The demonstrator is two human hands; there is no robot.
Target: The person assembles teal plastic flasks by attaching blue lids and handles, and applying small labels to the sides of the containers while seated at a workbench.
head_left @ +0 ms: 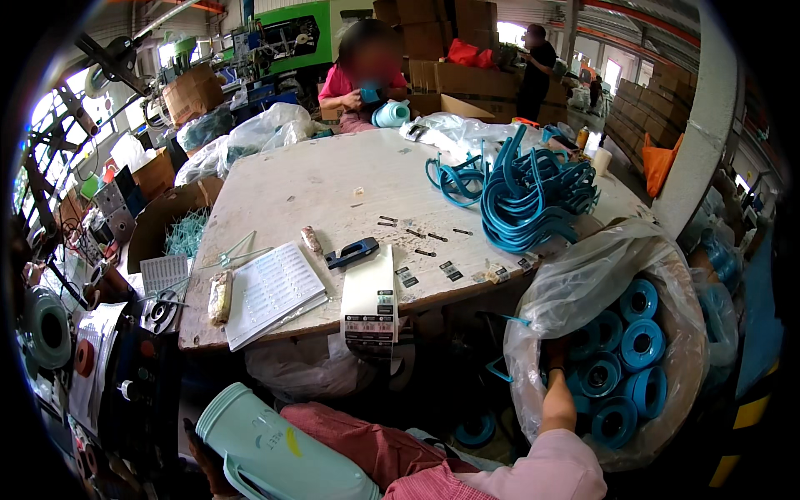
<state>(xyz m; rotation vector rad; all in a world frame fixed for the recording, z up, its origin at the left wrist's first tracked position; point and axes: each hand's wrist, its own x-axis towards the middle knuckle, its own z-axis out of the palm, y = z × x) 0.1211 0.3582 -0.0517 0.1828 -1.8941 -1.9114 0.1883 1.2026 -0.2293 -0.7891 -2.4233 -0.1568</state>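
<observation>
A mint-green tumbler (279, 442) with a side handle lies tilted across my lap, its ridged end up to the left. My left hand (210, 468), in dark shadow, is against the tumbler's left side by the handle and appears to grip it; its fingers show only partly. My right arm reaches into a carton lined with a clear plastic bag (542, 312). Down there my right hand (557, 354) is beside several blue round cup-like pieces (642, 343) with ringed ends. Its fingers are shaded and hidden, so I cannot tell what they hold.
On the white table (308, 187) are blue curved handles (533, 196) in a heap, a printed sheet (275, 292), a label strip (369, 292) and a dark blue clamp-like tool (352, 252). A co-worker (367, 83) sits across, holding a blue piece. A pillar (700, 125) stands right.
</observation>
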